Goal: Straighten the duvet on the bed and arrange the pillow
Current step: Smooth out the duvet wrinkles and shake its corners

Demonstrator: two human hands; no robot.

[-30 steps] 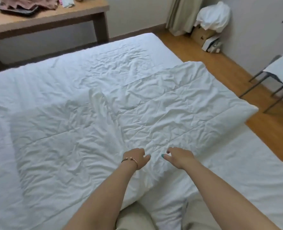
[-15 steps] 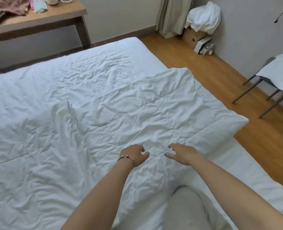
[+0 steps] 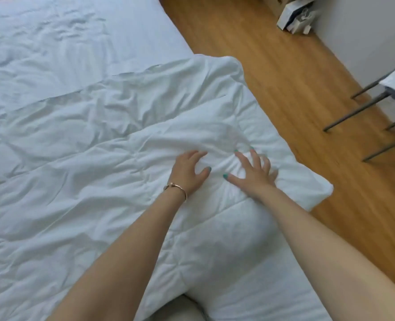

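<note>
Home bedroom: bed (image 3: 127,38), wooden floor (image 3: 273,72), chair (image 3: 377,107).

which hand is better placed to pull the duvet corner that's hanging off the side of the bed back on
The right hand. It presses on the duvet nearer the corner overhanging the wooden floor, while the left hand rests farther toward the bed's middle.
</note>
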